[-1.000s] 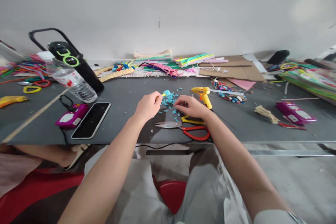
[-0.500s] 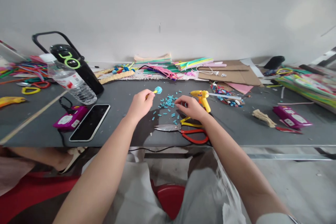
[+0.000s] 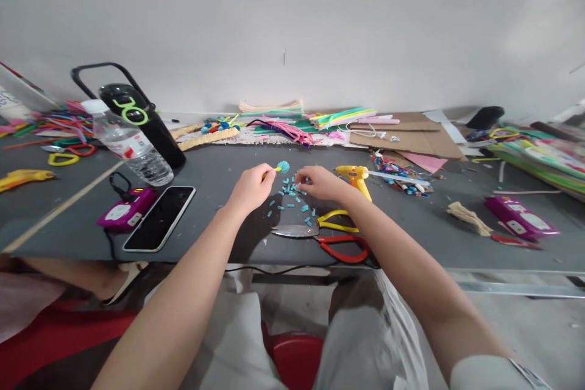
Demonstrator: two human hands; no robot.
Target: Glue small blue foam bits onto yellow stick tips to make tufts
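My left hand [image 3: 255, 187] is closed around a thin yellow stem that carries a small fluffy light-blue head [image 3: 283, 167], like a pipe-cleaner flower. Many short blue pieces of pipe cleaner [image 3: 291, 190] lie scattered on the grey table below the two hands. Over the right side of this pile is my right hand [image 3: 317, 183], its fingers curled and pinched together; whether a piece is between the fingertips is too small to tell. Nearer to me lie scissors [image 3: 297, 231] with one yellow and one red handle. A yellow glue gun [image 3: 356, 178] rests just beyond my right wrist.
Left stand a water bottle [image 3: 137, 146] and a black flask [image 3: 158, 128], with a phone [image 3: 159, 219] and purple power strip [image 3: 128, 208] before them. Pipe-cleaner bundles [image 3: 342, 117] and cardboard [image 3: 411, 137] line the white partition. Another purple power strip [image 3: 521, 216] lies right.
My right hand has moved a little left and up over the blue pieces, closer to the blue head. The scissors' yellow handle shows more fully now. The view has shifted slightly.
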